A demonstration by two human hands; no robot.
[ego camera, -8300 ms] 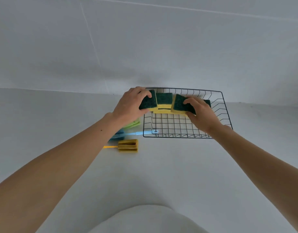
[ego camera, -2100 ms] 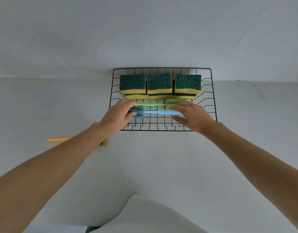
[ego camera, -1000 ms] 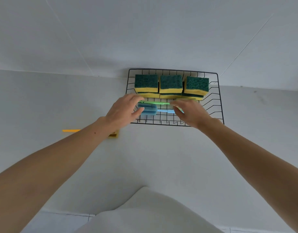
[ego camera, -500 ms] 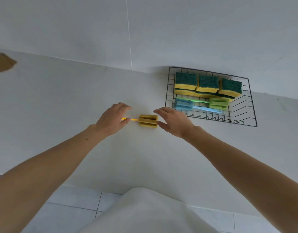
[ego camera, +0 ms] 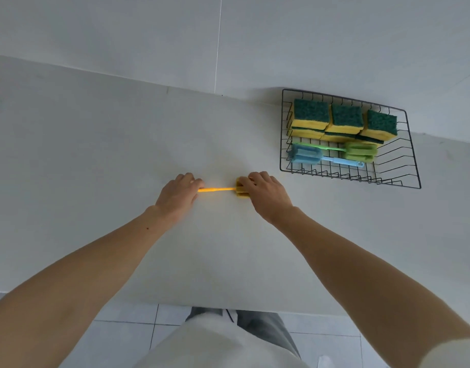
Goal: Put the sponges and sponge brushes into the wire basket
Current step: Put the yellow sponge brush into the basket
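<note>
1. Black wire basket (ego camera: pixel 411 155) holds three visible stacks of green-topped yellow sponges (ego camera: pixel 344 120) along its far side, plus two brushes: a green sponge brush (ego camera: pixel 358 151) and a blue sponge brush (ego camera: pixel 306 156).
2. One yellow sponge brush (ego camera: pixel 218 189) lies on the white counter (ego camera: pixel 95 155), well left of the basket.
3. The left hand (ego camera: pixel 178 195) pinches its handle end.
4. The right hand (ego camera: pixel 265 192) curls over its sponge head.

No text, label, brand or number can be read anywhere.
</note>
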